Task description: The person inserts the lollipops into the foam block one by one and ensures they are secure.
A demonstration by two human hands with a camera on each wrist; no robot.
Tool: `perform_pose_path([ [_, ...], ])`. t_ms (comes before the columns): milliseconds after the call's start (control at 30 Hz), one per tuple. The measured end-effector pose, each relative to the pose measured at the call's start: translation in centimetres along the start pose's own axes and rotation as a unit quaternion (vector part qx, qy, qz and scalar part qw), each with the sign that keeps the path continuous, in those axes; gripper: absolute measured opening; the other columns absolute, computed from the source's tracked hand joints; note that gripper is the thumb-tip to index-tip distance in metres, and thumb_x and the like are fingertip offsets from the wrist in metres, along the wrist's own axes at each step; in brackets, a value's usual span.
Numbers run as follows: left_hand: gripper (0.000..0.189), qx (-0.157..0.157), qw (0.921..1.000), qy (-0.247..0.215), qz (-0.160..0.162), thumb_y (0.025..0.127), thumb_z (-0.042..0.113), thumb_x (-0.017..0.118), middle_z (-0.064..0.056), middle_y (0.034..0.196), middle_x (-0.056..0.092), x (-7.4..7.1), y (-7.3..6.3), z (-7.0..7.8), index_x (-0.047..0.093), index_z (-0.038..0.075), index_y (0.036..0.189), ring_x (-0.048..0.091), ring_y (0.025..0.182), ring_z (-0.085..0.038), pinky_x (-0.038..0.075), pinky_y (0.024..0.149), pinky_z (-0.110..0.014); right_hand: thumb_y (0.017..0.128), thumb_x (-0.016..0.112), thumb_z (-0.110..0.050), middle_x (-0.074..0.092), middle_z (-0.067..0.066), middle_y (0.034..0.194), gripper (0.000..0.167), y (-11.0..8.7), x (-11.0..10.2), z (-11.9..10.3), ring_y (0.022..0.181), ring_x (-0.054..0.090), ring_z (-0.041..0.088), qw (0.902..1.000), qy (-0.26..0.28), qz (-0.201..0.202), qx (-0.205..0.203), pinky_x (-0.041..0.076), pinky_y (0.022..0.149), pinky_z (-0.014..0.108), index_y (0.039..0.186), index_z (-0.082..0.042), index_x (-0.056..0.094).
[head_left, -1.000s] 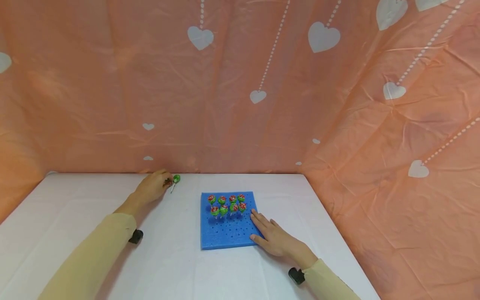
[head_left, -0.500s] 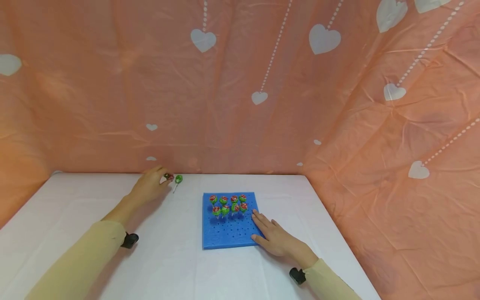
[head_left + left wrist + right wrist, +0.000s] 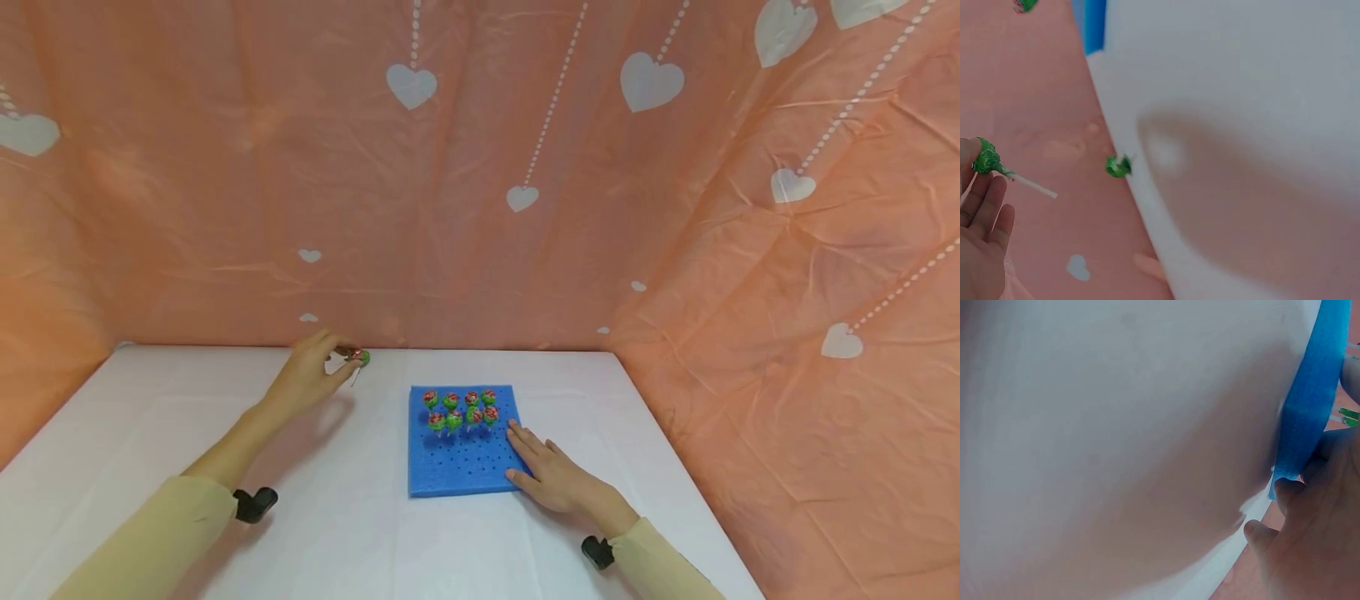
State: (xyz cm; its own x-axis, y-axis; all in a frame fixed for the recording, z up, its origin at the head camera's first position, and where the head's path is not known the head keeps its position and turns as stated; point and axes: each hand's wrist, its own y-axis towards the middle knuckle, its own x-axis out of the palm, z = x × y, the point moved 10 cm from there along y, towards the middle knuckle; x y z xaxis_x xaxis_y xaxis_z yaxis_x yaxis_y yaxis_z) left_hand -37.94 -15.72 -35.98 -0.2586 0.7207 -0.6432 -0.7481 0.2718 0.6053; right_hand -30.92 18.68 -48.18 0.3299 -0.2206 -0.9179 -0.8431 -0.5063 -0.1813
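My left hand [image 3: 303, 373] is raised over the back of the table and pinches a lollipop [image 3: 986, 157] by its green-wrapped head, the white stick pointing away from the fingers. Another green lollipop [image 3: 1119, 166] lies on the table near its back edge; in the head view the held one overlaps it. Several red and green lollipops [image 3: 451, 401] stand upright in two rows in the far half of a blue foam board [image 3: 450, 479] dotted with holes. Flat on the board's right edge rests my right hand [image 3: 553, 477], fingers extended.
A white cloth covers the table [image 3: 330, 533]. Behind it and along the right side hangs an orange sheet [image 3: 465, 275] with white hearts. Each wrist carries a small black camera mount [image 3: 257, 505].
My left hand lifts slightly and turns, bringing its lollipop rightward until it overlaps the lying one. The view shifts a little; my right hand stays on the board.
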Motion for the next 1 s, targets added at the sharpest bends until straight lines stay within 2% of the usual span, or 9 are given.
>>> perform_pose_path([
  [267,0.022,0.014,0.9986,-0.043,0.028,0.091,0.002,0.079,-0.001,0.103,0.069,-0.7,-1.0,2.7,0.070,0.007,0.111,0.070,0.092,-0.022,0.058,0.073,-0.041,0.110,0.043,-0.050,0.012,0.009,0.174,0.074,0.1,0.2,0.2,0.159,0.017,0.034,1.0000,0.006,0.001,-0.002,0.018,0.126,0.061,0.166,-0.006,0.021],
  [467,0.026,-0.010,0.9952,-0.091,0.034,0.091,0.002,0.079,-0.002,0.104,0.070,-0.4,-1.7,3.7,0.070,0.005,0.115,0.069,0.092,-0.017,0.060,0.074,-0.032,0.110,0.043,-0.050,0.013,0.009,0.174,0.074,0.1,0.2,0.3,0.158,0.018,0.035,1.0000,0.004,0.006,-0.006,0.019,0.125,0.062,0.165,-0.005,0.022],
  [667,0.028,-0.028,0.9900,-0.137,0.015,0.091,0.001,0.078,-0.005,0.109,0.069,0.7,-2.7,4.5,0.071,0.002,0.119,0.067,0.094,-0.012,0.058,0.077,-0.019,0.110,0.044,-0.050,0.013,0.010,0.174,0.074,0.1,0.3,0.3,0.158,0.018,0.035,0.9999,0.007,0.005,-0.006,0.019,0.125,0.063,0.165,-0.005,0.022],
  [1000,0.020,-0.033,0.9805,-0.192,-0.026,0.094,0.006,0.077,0.000,0.109,0.069,3.0,-4.1,5.9,0.072,0.008,0.113,0.069,0.094,-0.011,0.059,0.081,-0.020,0.110,0.043,-0.050,0.012,0.010,0.174,0.074,0.0,0.2,0.2,0.158,0.017,0.035,0.9999,0.010,0.005,-0.007,0.019,0.125,0.063,0.165,-0.005,0.022],
])
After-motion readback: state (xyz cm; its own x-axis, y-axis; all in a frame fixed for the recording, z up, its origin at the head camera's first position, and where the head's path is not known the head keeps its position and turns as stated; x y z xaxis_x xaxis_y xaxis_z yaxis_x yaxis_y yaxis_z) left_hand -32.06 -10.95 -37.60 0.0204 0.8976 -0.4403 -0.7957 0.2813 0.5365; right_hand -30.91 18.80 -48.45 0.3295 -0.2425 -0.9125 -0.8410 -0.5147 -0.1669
